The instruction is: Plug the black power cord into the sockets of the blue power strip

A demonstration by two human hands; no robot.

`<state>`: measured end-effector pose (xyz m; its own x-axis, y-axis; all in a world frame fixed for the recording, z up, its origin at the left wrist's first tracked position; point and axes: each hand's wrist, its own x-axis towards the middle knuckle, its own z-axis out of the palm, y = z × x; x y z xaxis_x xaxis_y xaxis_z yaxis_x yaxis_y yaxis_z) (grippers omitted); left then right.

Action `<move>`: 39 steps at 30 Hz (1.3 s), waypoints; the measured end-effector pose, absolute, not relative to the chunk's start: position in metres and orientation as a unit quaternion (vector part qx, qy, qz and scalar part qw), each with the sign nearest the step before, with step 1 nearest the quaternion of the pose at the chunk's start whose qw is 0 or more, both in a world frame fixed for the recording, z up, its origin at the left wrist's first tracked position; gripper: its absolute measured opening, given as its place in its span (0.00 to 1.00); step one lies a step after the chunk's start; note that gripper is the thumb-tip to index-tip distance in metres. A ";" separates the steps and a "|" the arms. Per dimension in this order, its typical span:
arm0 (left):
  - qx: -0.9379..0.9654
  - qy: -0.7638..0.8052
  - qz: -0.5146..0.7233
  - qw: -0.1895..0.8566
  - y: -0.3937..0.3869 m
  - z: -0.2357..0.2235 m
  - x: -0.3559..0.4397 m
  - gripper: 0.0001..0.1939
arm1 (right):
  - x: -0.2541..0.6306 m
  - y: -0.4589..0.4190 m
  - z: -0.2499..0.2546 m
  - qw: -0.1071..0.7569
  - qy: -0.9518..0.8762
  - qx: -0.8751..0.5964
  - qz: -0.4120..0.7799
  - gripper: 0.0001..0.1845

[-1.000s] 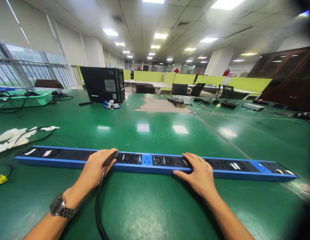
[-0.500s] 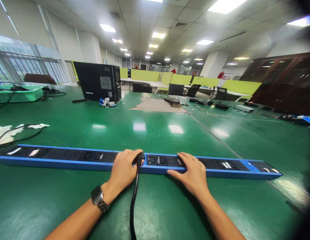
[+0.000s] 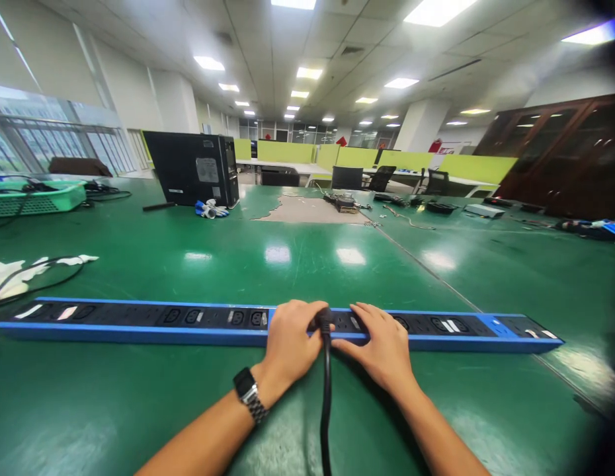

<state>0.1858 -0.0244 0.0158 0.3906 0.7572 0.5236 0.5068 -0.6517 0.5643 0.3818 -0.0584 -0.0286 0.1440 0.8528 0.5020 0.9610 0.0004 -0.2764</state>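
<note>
A long blue and black power strip (image 3: 213,318) lies across the green table in the head view. My left hand (image 3: 295,337), with a watch (image 3: 250,395) on its wrist, grips a black plug (image 3: 324,318) over the sockets near the strip's middle. Whether the plug sits in a socket is hidden by my fingers. Its thick black cord (image 3: 326,403) hangs toward me. Just to the right, my right hand (image 3: 384,340) holds the strip, thumb on the near side and fingers over the top.
A black computer case (image 3: 191,168) stands at the back left beside blue and white gloves (image 3: 211,209). Farther left are a green basket (image 3: 44,198) of cables and a white cloth (image 3: 12,277) with a thin cord. Loose electronic parts (image 3: 342,200) lie at the back.
My left hand has carried the plug rightward along the strip, past the blue middle socket, and is now close to my right hand. My right hand keeps its place on the strip.
</note>
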 end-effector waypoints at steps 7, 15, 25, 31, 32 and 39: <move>0.865 0.384 0.301 0.112 -0.019 0.020 0.227 0.11 | 0.379 -0.059 -0.026 0.281 -0.645 -0.706 -0.087 0.28; 0.866 0.409 0.267 0.113 -0.013 0.027 0.220 0.11 | 0.380 -0.060 -0.026 0.286 -0.646 -0.704 -0.078 0.30; 0.848 0.421 0.286 0.150 -0.010 0.023 0.224 0.11 | 0.380 -0.059 -0.025 0.273 -0.644 -0.711 -0.075 0.31; 0.879 0.377 0.268 0.116 -0.020 0.022 0.232 0.14 | 0.382 -0.061 -0.025 0.271 -0.659 -0.697 -0.075 0.27; 0.874 0.378 0.279 0.125 -0.021 0.018 0.233 0.14 | 0.381 -0.061 -0.025 0.272 -0.656 -0.700 -0.075 0.27; 0.785 0.402 0.427 0.197 -0.022 0.013 0.228 0.15 | 0.379 -0.061 -0.025 0.283 -0.649 -0.701 -0.086 0.28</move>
